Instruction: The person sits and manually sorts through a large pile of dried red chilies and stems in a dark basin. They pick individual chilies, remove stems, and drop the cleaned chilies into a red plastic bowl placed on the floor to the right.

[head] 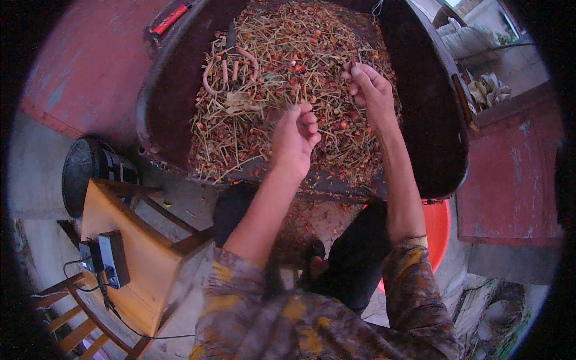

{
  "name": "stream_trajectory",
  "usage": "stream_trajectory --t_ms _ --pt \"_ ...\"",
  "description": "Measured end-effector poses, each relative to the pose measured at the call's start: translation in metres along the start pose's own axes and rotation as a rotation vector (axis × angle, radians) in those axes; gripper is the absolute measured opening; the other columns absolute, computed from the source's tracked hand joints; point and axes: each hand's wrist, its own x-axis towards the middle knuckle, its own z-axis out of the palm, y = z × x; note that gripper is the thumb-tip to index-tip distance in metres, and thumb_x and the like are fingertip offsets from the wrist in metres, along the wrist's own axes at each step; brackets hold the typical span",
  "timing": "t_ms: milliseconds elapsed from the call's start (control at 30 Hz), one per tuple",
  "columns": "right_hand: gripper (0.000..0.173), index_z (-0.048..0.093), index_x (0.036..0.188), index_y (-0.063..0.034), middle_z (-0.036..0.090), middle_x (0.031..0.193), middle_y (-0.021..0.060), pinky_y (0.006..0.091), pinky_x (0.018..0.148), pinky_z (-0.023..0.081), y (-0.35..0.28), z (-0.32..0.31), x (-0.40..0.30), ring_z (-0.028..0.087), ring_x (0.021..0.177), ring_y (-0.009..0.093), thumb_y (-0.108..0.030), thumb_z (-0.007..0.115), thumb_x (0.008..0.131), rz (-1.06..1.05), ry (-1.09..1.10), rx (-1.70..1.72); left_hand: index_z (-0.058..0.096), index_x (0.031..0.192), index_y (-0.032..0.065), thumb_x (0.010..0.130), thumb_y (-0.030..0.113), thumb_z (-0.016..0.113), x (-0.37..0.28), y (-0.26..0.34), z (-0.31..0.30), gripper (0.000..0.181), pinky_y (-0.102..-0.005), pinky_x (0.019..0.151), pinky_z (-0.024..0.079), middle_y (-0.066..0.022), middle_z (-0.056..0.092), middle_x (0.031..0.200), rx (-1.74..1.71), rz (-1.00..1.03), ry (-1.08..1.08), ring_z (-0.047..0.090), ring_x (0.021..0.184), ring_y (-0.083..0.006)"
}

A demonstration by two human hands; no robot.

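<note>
A layer of dried stems with red and orange fragments (pixel 333 40) covers the bed of a dark metal cart or tray. Over its middle, my left hand (pixel 297 132) pinches a thin dried stem (pixel 298 94) between thumb and forefinger, the other fingers curled. Farther right and a little higher, the thumb and forefinger of my right hand (pixel 370 85) close on a small dark red piece (pixel 353 66). A pair of scissors (pixel 231 67) with pinkish looped handles lies on the stems at the upper left, near a pale dry leaf or husk (pixel 240 102).
Dark raised walls (pixel 432 121) flank the stems. A red-handled object (pixel 171 19) lies beyond the left wall. At the lower left stand a wooden stool or chair (pixel 135 252) with a black device and cable on it, and a black bucket (pixel 81 175). A red basin (pixel 438 234) shows below right.
</note>
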Motion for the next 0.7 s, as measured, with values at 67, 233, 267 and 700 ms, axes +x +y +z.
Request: stream_trajectory --t_ms 67,233,267,700 --pt "0.022 0.06 0.099 -0.0048 0.06 0.082 -0.0027 0.016 0.045 0.028 -0.01 0.004 -0.013 0.042 0.058 0.001 -0.024 0.053 0.091 0.062 -0.022 0.167 0.056 0.098 0.0031 0.089 0.024 0.052 -0.002 -0.001 0.005 0.023 -0.0253 0.054 0.039 -0.0018 0.053 0.077 0.024 0.0 0.004 0.049 0.065 -0.0116" --pt "0.023 0.06 0.095 -0.0035 0.056 0.075 -0.0038 0.0174 0.045 0.029 -0.015 0.007 -0.037 0.041 0.056 0.002 -0.025 0.055 0.09 0.183 -0.121 0.521 0.057 0.1 0.0045 0.089 0.024 0.053 -0.008 -0.004 0.013 0.023 -0.0248 0.06 0.042 -0.0027 0.057 0.082 0.079 -0.007 -0.028 0.054 0.072 -0.0121" --pt "0.022 0.06 0.093 -0.0036 0.056 0.074 -0.0039 0.0176 0.045 0.029 -0.017 0.008 -0.042 0.041 0.056 0.003 -0.025 0.055 0.09 0.199 -0.133 0.576 0.058 0.1 0.0046 0.089 0.025 0.052 -0.008 -0.005 0.014 0.024 -0.0251 0.062 0.043 -0.0028 0.058 0.083 0.094 -0.011 -0.035 0.055 0.073 -0.0124" --pt "0.021 0.062 0.093 -0.0071 0.055 0.068 -0.0034 0.0176 0.048 0.033 -0.008 -0.038 -0.089 0.044 0.055 0.003 -0.025 0.05 0.091 0.051 0.314 -0.093 0.055 0.096 -0.0003 0.089 0.014 0.053 0.006 0.019 -0.006 0.016 -0.0241 0.049 0.04 -0.0052 0.055 0.078 -0.082 -0.002 -0.063 0.052 0.065 -0.0128"
